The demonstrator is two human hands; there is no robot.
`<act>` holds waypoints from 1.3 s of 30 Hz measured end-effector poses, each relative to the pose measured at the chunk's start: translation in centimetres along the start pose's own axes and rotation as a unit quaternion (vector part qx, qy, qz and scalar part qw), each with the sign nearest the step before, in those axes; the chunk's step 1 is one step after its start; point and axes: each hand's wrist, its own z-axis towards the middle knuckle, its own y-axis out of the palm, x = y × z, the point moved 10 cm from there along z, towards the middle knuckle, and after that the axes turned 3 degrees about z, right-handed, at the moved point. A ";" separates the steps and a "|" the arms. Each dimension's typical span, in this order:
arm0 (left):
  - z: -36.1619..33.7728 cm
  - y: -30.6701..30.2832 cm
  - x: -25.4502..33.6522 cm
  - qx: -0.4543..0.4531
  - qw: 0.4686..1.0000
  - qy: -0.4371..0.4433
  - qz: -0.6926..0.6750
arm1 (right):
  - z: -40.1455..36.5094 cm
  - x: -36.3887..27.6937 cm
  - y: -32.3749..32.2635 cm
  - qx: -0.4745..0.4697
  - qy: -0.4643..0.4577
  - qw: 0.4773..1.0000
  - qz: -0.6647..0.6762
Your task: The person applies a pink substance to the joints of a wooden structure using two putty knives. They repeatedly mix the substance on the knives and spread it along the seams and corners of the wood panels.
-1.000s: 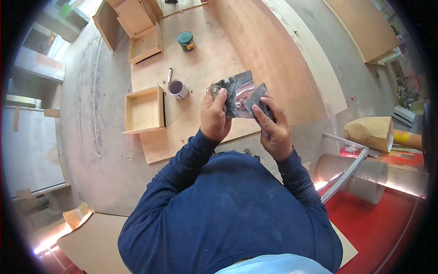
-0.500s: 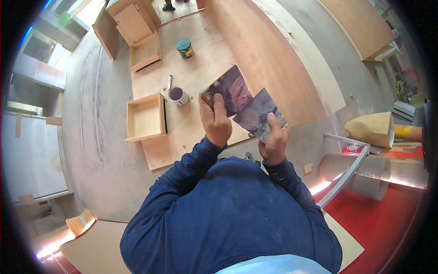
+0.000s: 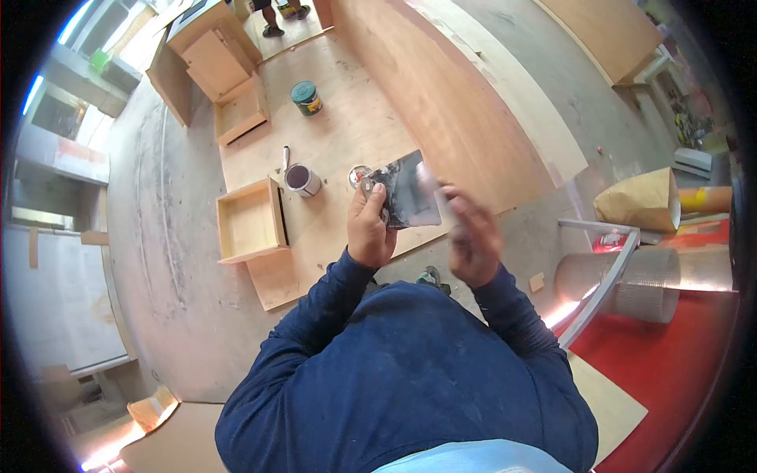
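My left hand (image 3: 371,229) grips a dark, smeared square plate (image 3: 410,193) by its left edge, thumb on top. At the plate's right edge is my right hand (image 3: 473,236), blurred by motion, with its fingers curled round a second plate (image 3: 432,189) that shows only as a pinkish smear. Left of the held plate, an open can with dark contents (image 3: 303,180) stands on the wooden sheet (image 3: 339,142). A small round lid or tin (image 3: 359,175) shows just behind my left hand. Beside the can lies a brush-like tool with a white handle (image 3: 285,158).
A green-lidded tub (image 3: 306,98) stands further up the sheet. An open drawer box (image 3: 251,221) lies at left, with a wooden cabinet (image 3: 213,59) beyond. A person's feet (image 3: 273,31) show at the top. On the right are a metal frame (image 3: 603,296) and a paper bag (image 3: 640,201).
The left plate has turned and now shows a smoother grey surface without the pink lump. My right hand's plate has tipped up edge-on and blurred. The round lid or tin has come into view.
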 end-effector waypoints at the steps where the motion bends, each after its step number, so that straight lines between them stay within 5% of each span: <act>1: 0.1 0.0 0.2 0.007 1.000 0.009 0.004 | -0.3 -0.4 1.1 -0.017 -0.024 0.999 0.013; 4: -0.3 1.7 0.8 0.011 1.000 0.027 0.005 | -1.7 -0.3 2.3 -0.052 -0.018 0.998 -0.001; 5: -1.4 2.6 1.0 0.092 0.956 -0.190 -0.204 | -1.9 -0.4 2.0 -0.056 -0.023 0.998 -0.036; 6: -1.6 3.0 0.1 0.077 0.956 -0.201 -0.200 | -2.2 -0.1 1.6 -0.047 -0.011 0.998 -0.046; 8: -1.3 3.3 0.1 0.027 0.967 -0.119 -0.222 | -3.4 0.6 0.7 -0.030 0.010 0.998 -0.056; 13: -1.6 5.4 0.5 -0.035 0.956 -0.131 -0.261 | -6.6 3.8 -1.6 -0.123 0.078 0.967 -0.207; 15: -1.7 6.0 0.8 -0.037 0.963 -0.130 -0.233 | -18.1 13.7 -2.0 -0.146 0.233 0.951 -0.139; 17: -1.9 7.3 2.4 -0.013 0.979 -0.117 -0.167 | -7.7 3.9 -6.9 -0.050 0.116 0.962 -0.244; 20: -1.8 7.7 -0.6 -0.028 0.993 -0.087 -0.071 | -5.7 1.1 -9.6 -0.032 0.175 0.956 -0.235; 22: -3.2 9.4 -0.4 -0.032 0.997 -0.062 -0.043 | -4.4 -1.1 -9.3 -0.046 0.071 0.964 -0.250; 23: -3.7 10.1 0.1 -0.033 0.999 -0.036 -0.021 | -5.3 0.3 -8.4 -0.081 0.096 0.942 -0.310; 27: -4.7 14.2 0.0 -0.105 0.960 -0.152 -0.208 | -6.7 0.0 -10.5 -0.059 0.090 0.939 -0.327; 32: -5.1 16.3 -1.0 -0.134 0.937 -0.185 -0.263 | -6.8 1.5 -11.7 -0.007 0.101 0.992 -0.078; 36: -4.5 15.1 -1.8 -0.088 0.936 -0.159 -0.303 | -12.7 6.5 -13.0 -0.034 0.237 0.960 -0.143; 38: -3.6 14.4 -1.3 -0.044 0.961 -0.115 -0.250 | -15.8 8.6 -15.2 0.155 0.330 0.927 0.087; 39: -3.4 13.6 -0.6 -0.008 0.979 -0.078 -0.190 | -16.5 8.7 -14.5 0.149 0.331 0.927 0.093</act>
